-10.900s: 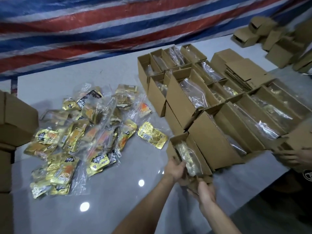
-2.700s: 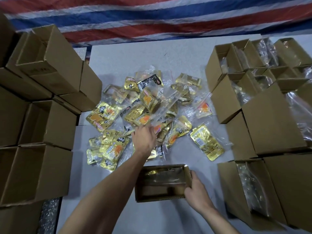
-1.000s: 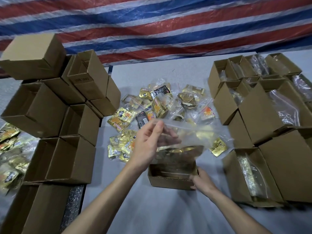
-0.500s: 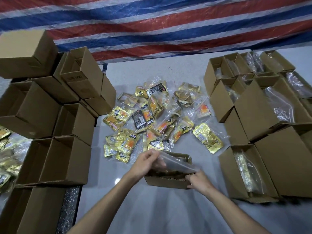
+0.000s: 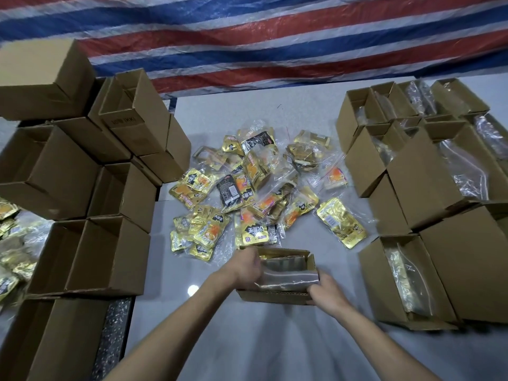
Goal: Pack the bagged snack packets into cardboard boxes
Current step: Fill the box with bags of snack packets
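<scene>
the clear bag [image 5: 288,276] of gold snack packets lies mostly inside the small open box [image 5: 275,296] at the near middle of the tabletop [image 5: 275,345], its glossy top about level with the rim. the left hand [image 5: 244,272] has its grip curled on the bag's left end, tucking it down inside the box wall. the right hand [image 5: 328,294] has its grip wrapped round the box's near right corner, steadying it. by my reading this box is almost packed, with only the last settling of the bag to come. overall the job looks roughly midway: the filled boxes [image 5: 376,284] crowd the right side, each showing plastic inside, while a loose pile of bagged packets [image 5: 253,193] waits just beyond the box and the empty boxes [image 5: 110,257] are stacked on the left. more packets [image 5: 11,243] lie past that stack at the far left edge. open room is a lane of bare tabletop between the two cardboard walls, widest toward the person. the pile nearly touches the box's far wall, so sliding the box right toward the filled ones, or nearer, looks the freest path.
</scene>
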`<action>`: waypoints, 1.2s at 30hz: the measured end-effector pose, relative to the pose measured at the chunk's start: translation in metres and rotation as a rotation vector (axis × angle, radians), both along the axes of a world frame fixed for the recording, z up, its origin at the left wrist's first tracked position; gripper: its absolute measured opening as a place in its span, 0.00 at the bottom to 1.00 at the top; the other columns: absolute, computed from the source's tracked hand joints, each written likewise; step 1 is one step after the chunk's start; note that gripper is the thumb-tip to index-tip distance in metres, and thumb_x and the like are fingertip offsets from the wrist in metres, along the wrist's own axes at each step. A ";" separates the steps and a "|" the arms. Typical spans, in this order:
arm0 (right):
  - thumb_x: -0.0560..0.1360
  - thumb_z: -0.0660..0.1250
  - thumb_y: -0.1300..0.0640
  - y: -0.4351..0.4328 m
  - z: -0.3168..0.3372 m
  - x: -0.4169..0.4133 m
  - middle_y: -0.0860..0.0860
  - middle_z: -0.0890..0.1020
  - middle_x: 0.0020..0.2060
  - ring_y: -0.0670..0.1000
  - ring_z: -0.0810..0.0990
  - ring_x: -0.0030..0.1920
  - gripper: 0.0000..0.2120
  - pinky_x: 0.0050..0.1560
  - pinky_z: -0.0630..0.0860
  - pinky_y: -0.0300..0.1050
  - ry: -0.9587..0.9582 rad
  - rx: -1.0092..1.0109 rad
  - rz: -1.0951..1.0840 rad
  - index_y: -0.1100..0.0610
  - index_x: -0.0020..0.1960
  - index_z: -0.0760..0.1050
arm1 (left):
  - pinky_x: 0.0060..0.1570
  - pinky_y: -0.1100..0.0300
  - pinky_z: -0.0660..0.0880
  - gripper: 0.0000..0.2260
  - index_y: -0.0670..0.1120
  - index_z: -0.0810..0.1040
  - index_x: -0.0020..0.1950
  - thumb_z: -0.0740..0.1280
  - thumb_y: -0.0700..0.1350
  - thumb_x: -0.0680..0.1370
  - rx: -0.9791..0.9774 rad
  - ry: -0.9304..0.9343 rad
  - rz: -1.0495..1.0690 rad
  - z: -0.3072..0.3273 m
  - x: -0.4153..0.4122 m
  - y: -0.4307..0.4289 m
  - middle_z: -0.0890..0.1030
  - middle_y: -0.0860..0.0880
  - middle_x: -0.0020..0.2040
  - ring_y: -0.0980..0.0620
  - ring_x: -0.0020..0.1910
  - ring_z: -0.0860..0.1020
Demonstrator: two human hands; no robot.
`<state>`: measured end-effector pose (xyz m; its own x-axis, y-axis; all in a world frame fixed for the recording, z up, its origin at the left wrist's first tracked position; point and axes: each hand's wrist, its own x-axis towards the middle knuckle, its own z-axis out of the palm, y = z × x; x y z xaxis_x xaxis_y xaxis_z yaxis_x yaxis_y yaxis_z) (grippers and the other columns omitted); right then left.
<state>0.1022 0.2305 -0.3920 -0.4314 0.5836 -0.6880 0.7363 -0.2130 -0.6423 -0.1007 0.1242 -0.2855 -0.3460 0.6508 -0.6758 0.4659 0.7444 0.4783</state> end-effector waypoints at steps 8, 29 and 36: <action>0.69 0.63 0.61 0.000 0.007 -0.006 0.48 0.86 0.48 0.54 0.84 0.51 0.16 0.55 0.82 0.57 -0.025 -0.027 0.010 0.49 0.55 0.77 | 0.58 0.51 0.73 0.24 0.40 0.64 0.70 0.67 0.40 0.77 -0.124 0.669 -0.293 -0.010 0.039 -0.003 0.71 0.40 0.65 0.40 0.62 0.74; 0.71 0.58 0.65 -0.010 0.043 -0.006 0.48 0.84 0.50 0.52 0.81 0.55 0.18 0.57 0.78 0.46 -0.105 0.010 0.092 0.53 0.55 0.78 | 0.65 0.55 0.70 0.22 0.42 0.76 0.67 0.57 0.56 0.82 -0.244 0.026 0.026 -0.060 0.038 0.002 0.77 0.40 0.67 0.41 0.66 0.75; 0.71 0.57 0.63 -0.014 0.044 0.007 0.49 0.85 0.50 0.52 0.83 0.54 0.18 0.58 0.80 0.55 -0.053 -0.036 -0.064 0.53 0.55 0.80 | 0.66 0.50 0.70 0.18 0.49 0.77 0.64 0.54 0.56 0.83 -0.093 -0.012 -0.135 -0.024 0.045 0.022 0.79 0.43 0.64 0.42 0.65 0.75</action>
<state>0.1095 0.2166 -0.3476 -0.3563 0.5837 -0.7297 0.7532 -0.2828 -0.5939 -0.0561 0.1458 -0.3098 -0.2512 0.6252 -0.7389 0.5595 0.7167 0.4162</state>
